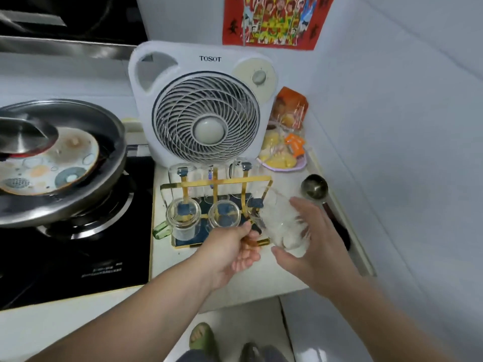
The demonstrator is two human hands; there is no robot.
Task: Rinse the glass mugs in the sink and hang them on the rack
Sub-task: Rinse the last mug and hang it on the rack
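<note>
While the white TOSOT box fan (pixel 202 105) stands behind it on the counter, I see the gold wire mug rack (pixel 217 190) already carrying clear glass mugs (pixel 184 218) upside down on its pegs. My right hand (pixel 311 239) grips another clear glass mug (pixel 281 226), tilted just right of the rack. My left hand (pixel 232 250) pinches that mug's amber handle.

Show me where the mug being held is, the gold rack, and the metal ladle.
mug (pixel 281 226), head view, on its clear glass side, between both hands.
gold rack (pixel 217 180), head view, on its top crossbar.
ladle (pixel 314 186), head view, on its round steel bowl.
</note>
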